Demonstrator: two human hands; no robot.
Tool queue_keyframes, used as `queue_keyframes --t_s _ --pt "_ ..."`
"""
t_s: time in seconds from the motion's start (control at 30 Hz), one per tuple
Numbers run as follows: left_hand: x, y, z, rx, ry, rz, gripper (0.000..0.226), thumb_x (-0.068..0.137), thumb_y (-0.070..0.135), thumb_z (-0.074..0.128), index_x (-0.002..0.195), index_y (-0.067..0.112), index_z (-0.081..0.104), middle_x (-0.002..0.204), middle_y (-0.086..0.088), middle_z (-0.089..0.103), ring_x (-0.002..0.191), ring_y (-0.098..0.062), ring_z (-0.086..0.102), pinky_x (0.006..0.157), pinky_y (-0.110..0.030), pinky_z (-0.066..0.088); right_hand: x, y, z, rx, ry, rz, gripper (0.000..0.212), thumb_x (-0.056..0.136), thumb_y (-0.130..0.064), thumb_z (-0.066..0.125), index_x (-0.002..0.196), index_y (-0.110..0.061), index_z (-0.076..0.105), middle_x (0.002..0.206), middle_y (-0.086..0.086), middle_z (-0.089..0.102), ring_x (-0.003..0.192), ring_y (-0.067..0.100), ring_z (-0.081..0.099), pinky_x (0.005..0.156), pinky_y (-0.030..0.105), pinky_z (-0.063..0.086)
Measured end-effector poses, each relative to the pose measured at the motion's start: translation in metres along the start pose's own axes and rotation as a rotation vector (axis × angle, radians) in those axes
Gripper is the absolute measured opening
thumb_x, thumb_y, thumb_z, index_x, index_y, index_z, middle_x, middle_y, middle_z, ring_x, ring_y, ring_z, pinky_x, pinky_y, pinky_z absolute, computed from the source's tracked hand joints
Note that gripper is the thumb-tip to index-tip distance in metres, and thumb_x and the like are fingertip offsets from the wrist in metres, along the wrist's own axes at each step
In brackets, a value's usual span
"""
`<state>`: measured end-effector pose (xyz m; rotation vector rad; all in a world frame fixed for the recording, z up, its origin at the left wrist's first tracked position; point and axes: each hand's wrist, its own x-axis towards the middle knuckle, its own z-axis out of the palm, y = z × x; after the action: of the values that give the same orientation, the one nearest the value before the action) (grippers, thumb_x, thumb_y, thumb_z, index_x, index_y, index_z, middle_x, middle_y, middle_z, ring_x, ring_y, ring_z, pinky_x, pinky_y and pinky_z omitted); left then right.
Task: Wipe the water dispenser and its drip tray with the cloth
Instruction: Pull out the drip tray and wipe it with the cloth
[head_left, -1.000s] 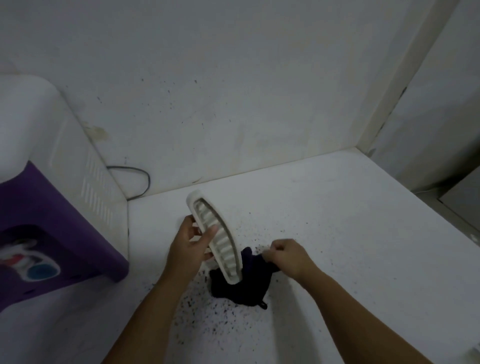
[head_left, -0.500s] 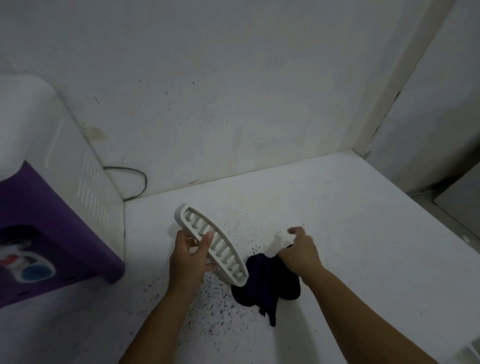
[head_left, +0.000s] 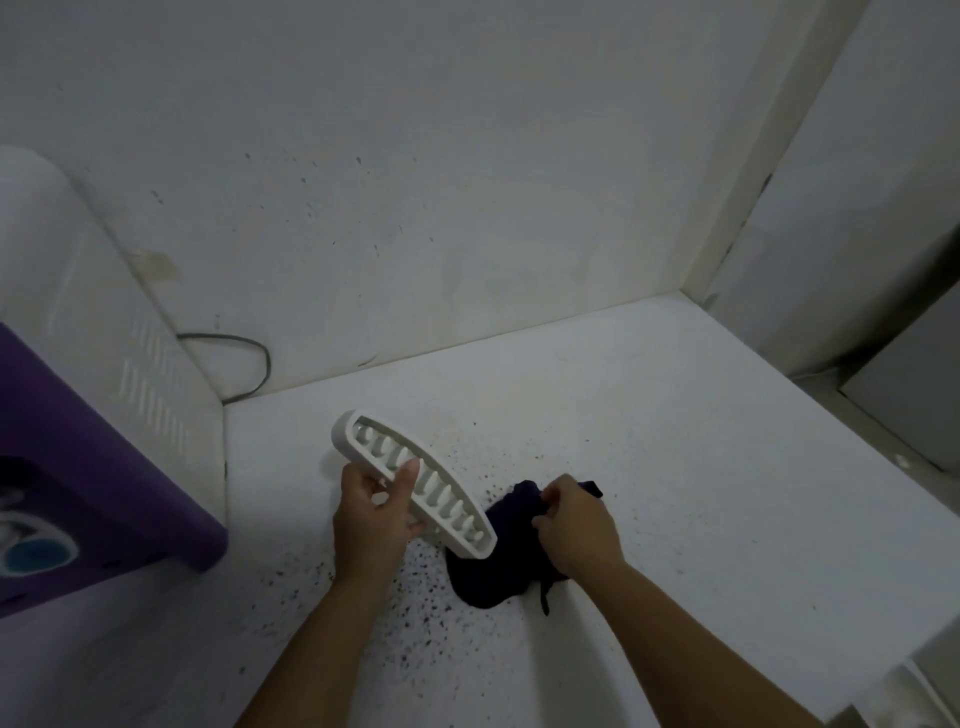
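Drip tray (head_left: 415, 480) tilted up off the counter (head_left: 649, 441), left hand (head_left: 371, 519) wrapped round its middle, thumb across the slats. Right hand (head_left: 576, 525) bunches the dark cloth (head_left: 493, 577) just beside the tray's near end. Water dispenser (head_left: 93, 415) stands at the counter's left edge.

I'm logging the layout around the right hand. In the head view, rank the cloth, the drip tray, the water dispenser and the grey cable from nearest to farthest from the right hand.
1. Dark cloth: gripped by the right hand, on the counter.
2. Drip tray: just left, held by the left hand.
3. Grey cable: far left, by the wall.
4. Water dispenser: at the left edge.
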<state>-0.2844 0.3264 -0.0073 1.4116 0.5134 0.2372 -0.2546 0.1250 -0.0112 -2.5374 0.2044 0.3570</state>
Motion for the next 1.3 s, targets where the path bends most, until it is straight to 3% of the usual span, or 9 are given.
queue_keyframes --t_s 0.13,0.3,0.47,0.53,0.63,0.73,0.83,1.1,1.3 --pt "-0.007 -0.004 0.007 0.04 -0.056 0.003 0.023 0.082 0.028 0.071 0.094 0.036 0.053 0.104 0.0 0.063 0.093 -0.023 0.067 0.067 -0.043 0.06 0.001 0.005 -0.002 -0.173 -0.143 0.008 0.036 0.085 -0.033 0.065 0.114 -0.016 0.053 0.114 0.003 0.059 0.093 0.018 0.058 0.073 0.028 0.048" --pt "-0.006 -0.006 0.001 0.07 -0.049 0.008 0.031 0.079 0.025 0.075 0.1 0.036 0.055 0.108 -0.001 0.065 0.097 -0.026 0.067 0.077 -0.047 0.058 0.008 -0.001 -0.013 0.05 0.133 -0.076 0.011 0.092 -0.025 0.054 0.085 -0.017 0.058 0.083 0.001 0.063 0.062 0.007 0.051 0.057 0.023 0.045" --pt "-0.008 -0.002 0.0 0.097 -0.053 0.035 0.031 0.077 0.026 0.076 0.099 0.037 0.057 0.106 0.001 0.066 0.094 -0.024 0.067 0.078 -0.047 0.058 -0.003 0.0 0.003 -0.172 -0.171 0.033 0.037 0.086 -0.033 0.062 0.112 -0.015 0.044 0.104 0.003 0.058 0.083 0.014 0.052 0.066 0.025 0.043" --pt "-0.008 0.003 0.0 0.126 -0.052 0.047 0.031 0.078 0.028 0.076 0.101 0.034 0.057 0.104 0.003 0.066 0.096 -0.024 0.066 0.081 -0.049 0.057 -0.006 -0.001 0.011 -0.217 -0.196 0.002 0.021 0.087 -0.022 0.059 0.103 -0.013 0.048 0.095 0.003 0.059 0.077 0.013 0.051 0.062 0.022 0.042" --pt "-0.004 0.013 -0.01 0.161 -0.025 0.078 0.032 0.076 0.032 0.077 0.102 0.027 0.059 0.103 0.001 0.067 0.091 -0.023 0.068 0.076 -0.047 0.058 -0.004 -0.017 0.007 0.209 -0.47 0.025 0.015 0.086 -0.012 0.061 0.075 -0.014 0.051 0.07 0.003 0.055 0.058 0.01 0.052 0.055 0.023 0.045" --pt "0.004 0.02 -0.02 0.139 -0.027 0.071 0.033 0.075 0.03 0.078 0.103 0.026 0.06 0.104 -0.002 0.067 0.088 -0.021 0.068 0.071 -0.043 0.06 -0.008 -0.032 -0.003 0.546 -0.621 0.128 0.014 0.09 -0.004 0.054 0.09 -0.018 0.052 0.083 0.009 0.059 0.061 0.015 0.059 0.048 0.021 0.05" --pt "0.002 0.013 -0.019 0.201 -0.083 0.026 0.042 0.074 0.028 0.08 0.109 0.022 0.059 0.106 -0.003 0.067 0.094 -0.023 0.067 0.078 -0.047 0.058 -0.002 -0.034 -0.014 0.435 -0.531 0.17 0.028 0.092 0.001 0.044 0.104 -0.022 0.053 0.1 0.012 0.059 0.074 0.02 0.061 0.047 0.024 0.051" --pt "-0.009 -0.002 -0.004 0.224 -0.085 0.062 0.045 0.071 0.028 0.082 0.11 0.025 0.06 0.103 0.004 0.068 0.095 -0.02 0.066 0.079 -0.049 0.057 0.015 -0.023 -0.034 0.542 -0.213 0.2 0.013 0.087 -0.006 0.054 0.091 -0.016 0.061 0.085 0.005 0.06 0.077 0.016 0.055 0.058 0.025 0.046" --pt "-0.009 0.008 -0.001 0.195 -0.054 0.101 0.037 0.073 0.029 0.08 0.105 0.026 0.062 0.103 0.003 0.068 0.096 -0.02 0.066 0.08 -0.048 0.057 0.005 0.004 0.001 -0.14 -0.184 0.043 0.03 0.085 -0.02 0.059 0.115 -0.024 0.056 0.127 0.01 0.043 0.109 0.028 0.05 0.087 0.031 0.044"
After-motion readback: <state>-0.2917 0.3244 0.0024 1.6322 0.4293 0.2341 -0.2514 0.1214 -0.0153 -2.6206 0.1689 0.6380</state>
